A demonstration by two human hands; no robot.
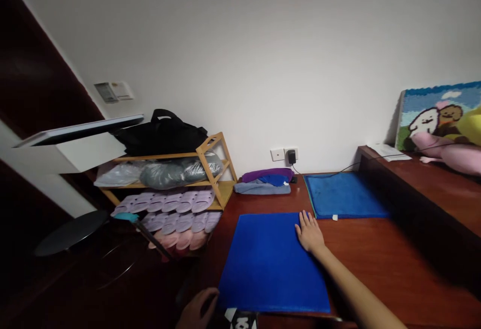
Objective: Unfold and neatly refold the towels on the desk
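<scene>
A bright blue cloth [276, 264] is spread flat on the reddish-brown wooden tabletop. My right hand [310, 232] lies palm down at its far right corner, fingers stretched out. At the near left corner, my left hand [199, 310] is partly cut off by the bottom of the view. Its fingers are loosely curved, with a dark gap between them, and their tips are beside or touching the cloth's edge. Just below the cloth's near edge, a black-and-white patterned item [240, 320] shows in part.
Behind lie folded purple, blue and grey cloths [263, 182] and another blue cloth [345, 196]. A black plug [292, 156] trails a cable rightward. Left stands a wooden rack [212, 168] with slippers, near a round stool [71, 232]. A raised ledge [424, 183] holds a pink plush toy [454, 156].
</scene>
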